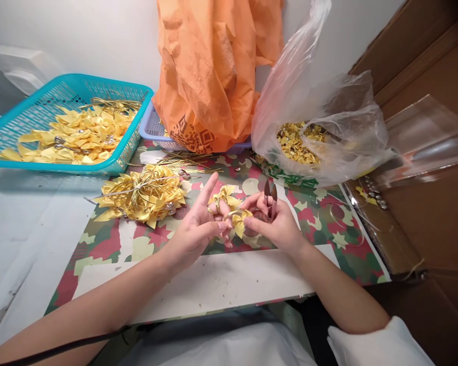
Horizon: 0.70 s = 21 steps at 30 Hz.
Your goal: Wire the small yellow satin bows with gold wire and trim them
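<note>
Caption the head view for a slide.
Left hand looped with gold cord; right hand holding snips and yellow ribbon.

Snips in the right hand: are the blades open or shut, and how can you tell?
Open: the snips in the right hand show two dark blades with tips apart.

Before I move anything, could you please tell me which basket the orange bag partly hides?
The lavender basket; the teal basket, left of it, stands uncovered.

The middle bow (pixel 239 222) is smooth, shiny ribbon with shiny, metal-looking wire (pixel 235 211). The upper-left basket (pixel 68 166) is plastic. The top-middle sack (pixel 209 76) is wrinkly, dull cloth. The upper-right bag (pixel 297 96) is thin, shiny plastic. The far-right box (pixel 435 218) is dull cardboard.
</note>
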Each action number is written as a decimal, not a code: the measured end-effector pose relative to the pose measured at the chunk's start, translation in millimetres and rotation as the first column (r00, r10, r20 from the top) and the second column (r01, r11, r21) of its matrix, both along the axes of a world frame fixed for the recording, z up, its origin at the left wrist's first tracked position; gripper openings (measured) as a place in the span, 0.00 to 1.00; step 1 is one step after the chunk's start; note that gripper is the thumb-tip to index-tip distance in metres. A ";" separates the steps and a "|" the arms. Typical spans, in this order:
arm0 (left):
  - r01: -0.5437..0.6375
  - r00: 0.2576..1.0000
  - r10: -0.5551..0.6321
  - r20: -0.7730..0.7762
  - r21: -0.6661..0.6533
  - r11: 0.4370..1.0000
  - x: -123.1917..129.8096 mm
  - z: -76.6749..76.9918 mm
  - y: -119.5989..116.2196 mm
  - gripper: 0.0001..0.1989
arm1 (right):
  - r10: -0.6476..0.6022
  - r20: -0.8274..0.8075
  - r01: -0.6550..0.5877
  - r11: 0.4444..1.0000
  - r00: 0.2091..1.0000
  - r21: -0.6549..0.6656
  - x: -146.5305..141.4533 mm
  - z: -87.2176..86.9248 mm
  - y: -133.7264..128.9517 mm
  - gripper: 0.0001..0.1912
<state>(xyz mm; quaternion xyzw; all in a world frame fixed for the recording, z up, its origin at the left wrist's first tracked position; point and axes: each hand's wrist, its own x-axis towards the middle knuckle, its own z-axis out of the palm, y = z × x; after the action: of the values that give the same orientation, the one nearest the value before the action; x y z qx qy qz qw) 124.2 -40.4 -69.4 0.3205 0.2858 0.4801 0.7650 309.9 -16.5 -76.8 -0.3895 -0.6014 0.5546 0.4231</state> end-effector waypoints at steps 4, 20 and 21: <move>-0.077 0.991 0.083 -0.106 0.068 0.995 2.5 -3.1 -0.3 0.49 | -0.042 -0.018 0.042 0.999 0.999 0.009 -1.2 3.0 1.0 0.27; 0.013 0.946 -0.012 -0.325 0.001 1.000 4.6 0.0 -1.9 0.37 | -0.036 0.009 0.035 0.995 0.999 0.089 0.8 -4.8 3.9 0.25; -0.015 0.946 0.015 -0.324 0.002 1.000 4.6 0.1 -1.9 0.36 | -0.070 0.017 0.067 0.988 0.997 0.140 2.7 -5.3 3.8 0.25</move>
<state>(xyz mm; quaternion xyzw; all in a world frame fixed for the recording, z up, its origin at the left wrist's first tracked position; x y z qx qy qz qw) 128.8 -42.3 -69.3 0.3928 0.4098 0.4267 0.7041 312.6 -12.7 -82.1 -0.3854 -0.6296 0.4921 0.4614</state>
